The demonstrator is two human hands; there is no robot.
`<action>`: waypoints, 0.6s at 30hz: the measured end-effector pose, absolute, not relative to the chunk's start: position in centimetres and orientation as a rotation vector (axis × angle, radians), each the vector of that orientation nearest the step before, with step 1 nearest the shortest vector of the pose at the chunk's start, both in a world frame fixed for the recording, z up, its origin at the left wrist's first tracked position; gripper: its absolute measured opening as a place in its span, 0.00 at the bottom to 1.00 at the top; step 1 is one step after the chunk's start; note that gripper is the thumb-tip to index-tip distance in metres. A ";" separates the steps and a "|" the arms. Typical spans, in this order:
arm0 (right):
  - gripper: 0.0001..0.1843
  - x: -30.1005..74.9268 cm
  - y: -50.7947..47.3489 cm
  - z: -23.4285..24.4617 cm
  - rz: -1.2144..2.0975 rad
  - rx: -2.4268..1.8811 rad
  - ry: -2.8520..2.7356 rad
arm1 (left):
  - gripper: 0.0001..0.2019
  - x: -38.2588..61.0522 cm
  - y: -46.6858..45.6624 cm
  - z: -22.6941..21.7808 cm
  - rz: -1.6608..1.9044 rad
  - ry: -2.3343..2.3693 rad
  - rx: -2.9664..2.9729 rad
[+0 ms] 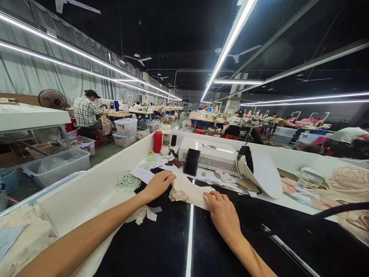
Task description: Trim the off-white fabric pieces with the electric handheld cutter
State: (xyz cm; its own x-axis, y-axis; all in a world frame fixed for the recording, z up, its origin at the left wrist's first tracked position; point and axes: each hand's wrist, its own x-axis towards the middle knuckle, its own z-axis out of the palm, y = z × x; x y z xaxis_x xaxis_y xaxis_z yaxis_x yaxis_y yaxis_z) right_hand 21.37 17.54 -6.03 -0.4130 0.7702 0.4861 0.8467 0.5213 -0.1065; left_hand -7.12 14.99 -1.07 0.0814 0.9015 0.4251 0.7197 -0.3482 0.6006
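A small stack of cream fabric pieces (190,191) lies on the black work surface (155,238) in front of me. At its upper left corner my left hand (158,185) has thumb and fingers closed together on the fabric edge. My right hand (224,213) rests at the stack's right end, fingers stretched out and tips touching the cloth. Just behind the stack, a black phone (191,162) leans against a white metal box (211,152). Loose cream scraps (142,214) lie below my left forearm.
Bundled green-white cords (128,181) and a white paper (143,174) sit left. A red bottle (157,142) and a jar stand behind. A white sun visor (263,171) lies right, near a dark curved tube (343,209). Low white walls edge the table. Other people sit at sewing tables beyond.
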 end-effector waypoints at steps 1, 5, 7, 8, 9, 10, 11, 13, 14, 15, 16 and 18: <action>0.34 21.1 17.2 -5.9 -0.240 -1.325 -2.289 | 0.19 -7.0 15.2 -0.9 1.126 1.639 2.138; 0.32 20.3 16.5 -5.9 -0.281 -1.305 -2.349 | 0.12 -6.5 15.6 -1.4 0.994 1.570 2.245; 0.31 20.1 16.2 -6.1 -0.271 -1.281 -2.372 | 0.11 -6.3 15.4 -1.8 0.908 1.554 2.275; 0.31 20.1 16.1 -6.2 -0.260 -1.264 -2.375 | 0.12 -6.4 15.2 -1.8 0.882 1.560 2.279; 0.31 20.2 15.9 -6.3 -0.246 -1.243 -2.374 | 0.12 -6.6 14.9 -1.7 0.867 1.575 2.278; 0.31 20.2 15.6 -6.4 -0.228 -1.215 -2.370 | 0.13 -7.1 14.6 -1.4 0.860 1.596 2.275; 0.30 20.4 15.4 -6.5 -0.205 -1.182 -2.366 | 0.13 -7.7 14.1 -1.0 0.855 1.624 2.269; 0.29 20.6 14.8 -7.0 -0.147 -1.102 -2.364 | 0.12 -9.4 12.9 0.3 0.835 1.700 2.243; 0.28 20.8 14.5 -7.5 -0.115 -1.057 -2.363 | 0.11 -10.6 12.1 1.0 0.817 1.752 2.219; 0.27 21.0 14.1 -8.0 -0.073 -1.017 -2.357 | 0.11 -11.8 11.2 1.7 0.793 1.813 2.187; 0.25 21.2 13.8 -8.6 -0.019 -0.978 -2.348 | 0.11 -13.2 10.2 2.2 0.764 1.882 2.146; 0.23 21.5 13.1 -9.9 0.176 -0.922 -2.263 | 0.13 -15.7 8.0 2.8 0.697 2.025 2.047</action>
State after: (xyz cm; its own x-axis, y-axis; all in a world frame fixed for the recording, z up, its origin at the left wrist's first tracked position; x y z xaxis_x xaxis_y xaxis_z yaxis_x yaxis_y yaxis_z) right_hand 21.54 13.07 -9.93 -0.5190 0.6614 0.5414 0.5697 0.7399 -0.3577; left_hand -15.68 8.02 2.85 -0.0365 0.9789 0.2010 0.8950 -0.0574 0.4423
